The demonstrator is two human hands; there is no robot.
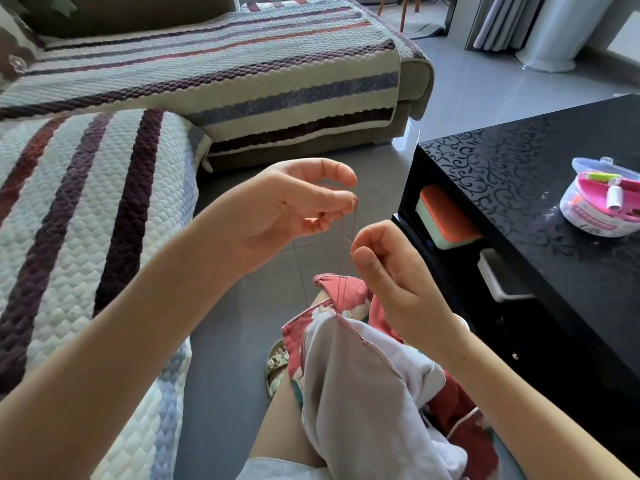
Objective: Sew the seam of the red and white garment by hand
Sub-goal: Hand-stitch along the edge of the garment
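The red and white floral garment (346,368) lies over the lap (287,424) at lower centre, just under the left hand (287,209) and right hand (391,271), slightly apart, with a round clear plastic sewing box (581,218) at right, its label unreadably blurred, the left pinching thin red thread (341,261), the right a slim metal needle (348,241).

— Where is the garment (349,382)?
— It lies crumpled over the leg (287,424), white inside turned out, red edges showing.
— And the thread (341,261)?
— Red, it rises straight from the seam (350,329); the needle (348,241) is above, tilted.
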